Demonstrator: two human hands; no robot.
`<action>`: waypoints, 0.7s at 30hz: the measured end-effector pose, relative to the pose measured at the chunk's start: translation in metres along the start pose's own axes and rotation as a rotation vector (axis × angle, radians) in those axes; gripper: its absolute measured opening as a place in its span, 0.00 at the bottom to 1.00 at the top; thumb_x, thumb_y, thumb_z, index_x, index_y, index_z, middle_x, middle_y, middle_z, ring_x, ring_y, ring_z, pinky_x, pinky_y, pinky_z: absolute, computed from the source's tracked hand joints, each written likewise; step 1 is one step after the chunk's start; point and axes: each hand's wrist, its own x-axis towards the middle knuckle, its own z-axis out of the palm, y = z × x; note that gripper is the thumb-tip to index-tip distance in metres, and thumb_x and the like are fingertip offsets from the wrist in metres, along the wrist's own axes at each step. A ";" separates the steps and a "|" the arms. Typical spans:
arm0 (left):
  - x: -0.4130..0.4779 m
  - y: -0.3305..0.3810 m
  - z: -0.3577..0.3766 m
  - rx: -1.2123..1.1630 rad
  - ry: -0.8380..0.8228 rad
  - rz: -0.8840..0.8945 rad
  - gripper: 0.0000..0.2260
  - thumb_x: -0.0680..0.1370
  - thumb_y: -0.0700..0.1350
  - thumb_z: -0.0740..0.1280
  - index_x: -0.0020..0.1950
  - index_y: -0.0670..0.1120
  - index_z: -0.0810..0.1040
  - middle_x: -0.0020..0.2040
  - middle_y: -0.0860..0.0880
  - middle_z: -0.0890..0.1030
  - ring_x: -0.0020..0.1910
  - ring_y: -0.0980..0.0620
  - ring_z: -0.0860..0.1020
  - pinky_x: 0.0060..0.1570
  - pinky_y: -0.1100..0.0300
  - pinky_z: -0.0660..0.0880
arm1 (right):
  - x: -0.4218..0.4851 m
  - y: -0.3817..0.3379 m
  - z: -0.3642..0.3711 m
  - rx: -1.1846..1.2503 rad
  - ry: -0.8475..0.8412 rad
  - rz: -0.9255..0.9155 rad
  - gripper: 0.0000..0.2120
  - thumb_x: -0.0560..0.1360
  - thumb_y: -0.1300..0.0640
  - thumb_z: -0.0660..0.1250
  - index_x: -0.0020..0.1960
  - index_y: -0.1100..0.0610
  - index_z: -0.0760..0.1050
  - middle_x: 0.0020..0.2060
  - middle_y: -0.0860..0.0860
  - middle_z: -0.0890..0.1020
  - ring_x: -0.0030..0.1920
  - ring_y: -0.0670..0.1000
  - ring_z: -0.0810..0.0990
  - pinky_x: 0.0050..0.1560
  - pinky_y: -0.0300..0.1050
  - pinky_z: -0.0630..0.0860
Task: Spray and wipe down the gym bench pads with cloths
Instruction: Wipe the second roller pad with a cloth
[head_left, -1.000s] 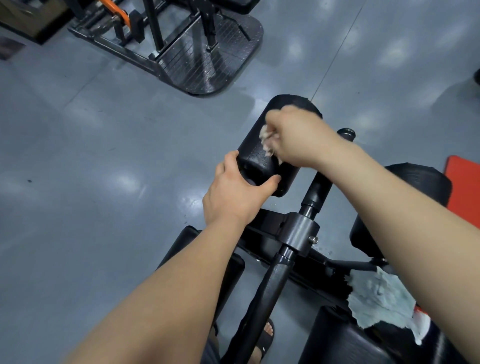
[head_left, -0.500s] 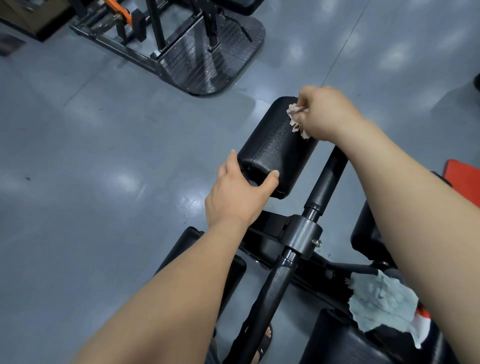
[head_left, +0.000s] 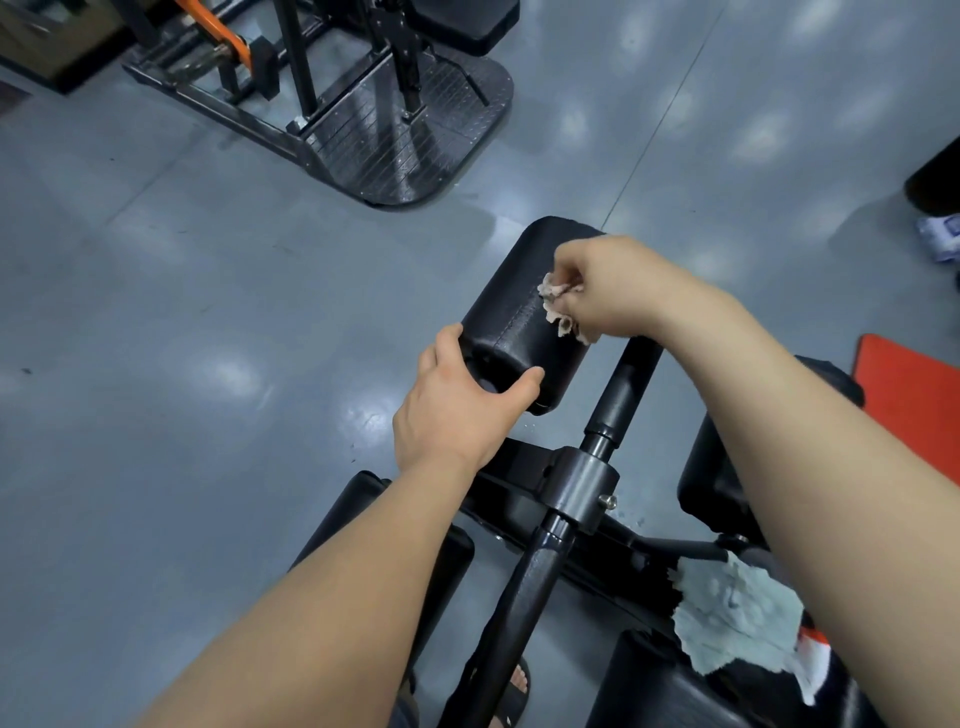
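Left hand (head_left: 457, 415) grips pad (head_left: 506, 306) end at 6 o'clock; right hand (head_left: 618, 291) pinches rag (head_left: 557, 306) at 3. If the left grip slackens, pad may spin, leaving patches unwiped.

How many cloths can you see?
2. A small pinkish cloth pinched in the right hand against the roller pad; a pale blue cloth lying lower right. More may be hidden.

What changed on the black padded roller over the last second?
The right hand, pinching the small crumpled beige cloth, swept along the black cylindrical roller pad to its far end, then back toward its middle. The left hand kept gripping the pad's near end; the pale green cloth stayed lying at lower right.
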 end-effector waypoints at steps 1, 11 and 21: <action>0.000 0.000 -0.001 -0.006 0.000 -0.002 0.39 0.69 0.76 0.64 0.74 0.60 0.61 0.69 0.59 0.72 0.57 0.52 0.77 0.50 0.55 0.69 | 0.002 0.002 -0.008 0.016 0.003 0.026 0.02 0.77 0.57 0.65 0.47 0.51 0.74 0.32 0.45 0.82 0.41 0.51 0.83 0.36 0.42 0.71; 0.000 0.000 -0.003 0.033 -0.021 0.003 0.43 0.69 0.75 0.65 0.79 0.57 0.58 0.71 0.58 0.66 0.60 0.51 0.78 0.50 0.57 0.66 | 0.047 0.016 -0.018 0.023 0.221 -0.010 0.13 0.77 0.55 0.68 0.62 0.53 0.78 0.55 0.56 0.75 0.58 0.58 0.75 0.53 0.42 0.66; 0.000 -0.001 0.000 0.009 0.011 -0.002 0.42 0.71 0.74 0.64 0.79 0.57 0.57 0.76 0.57 0.67 0.67 0.50 0.75 0.57 0.53 0.69 | 0.029 -0.004 0.014 -0.095 0.252 -0.070 0.09 0.77 0.58 0.65 0.55 0.57 0.81 0.50 0.56 0.77 0.55 0.60 0.77 0.45 0.44 0.64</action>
